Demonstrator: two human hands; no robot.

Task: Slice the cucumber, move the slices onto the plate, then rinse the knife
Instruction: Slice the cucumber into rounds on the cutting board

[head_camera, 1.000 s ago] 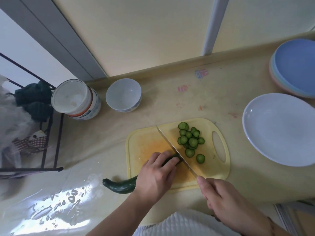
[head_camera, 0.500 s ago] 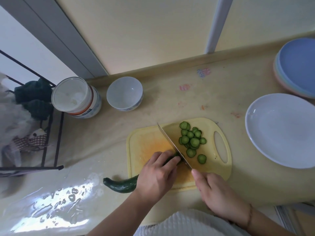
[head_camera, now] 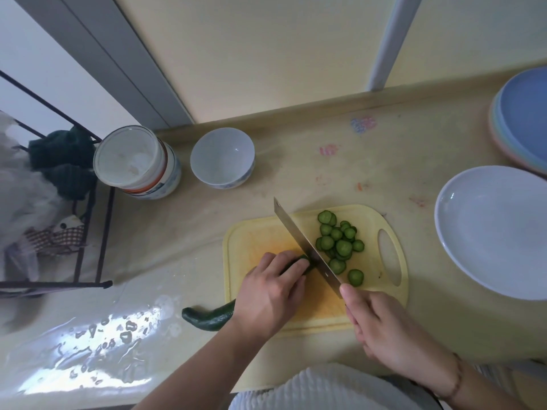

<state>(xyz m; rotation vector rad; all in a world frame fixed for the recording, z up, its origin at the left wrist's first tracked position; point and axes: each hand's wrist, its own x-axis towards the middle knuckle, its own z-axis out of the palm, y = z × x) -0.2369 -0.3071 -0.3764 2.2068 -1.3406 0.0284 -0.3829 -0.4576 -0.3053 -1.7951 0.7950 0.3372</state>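
While slices (head_camera: pixel 339 242) pile mid-board (head_camera: pixel 251 238), right hand (head_camera: pixel 381 327) grips knife (head_camera: pixel 307 247), left (head_camera: pixel 270 294) clamps cucumber (head_camera: pixel 207 316) — half uncut, plate (head_camera: pixel 473 261) bare, rinse pending.

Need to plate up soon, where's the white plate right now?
In the head view, the white plate sits empty at the right, just beyond the cutting board handle, below the stacked coloured plates.

Pale yellow wall (head_camera: pixel 266 48), beige countertop (head_camera: pixel 296 173), black wire rack (head_camera: pixel 88 232) at left
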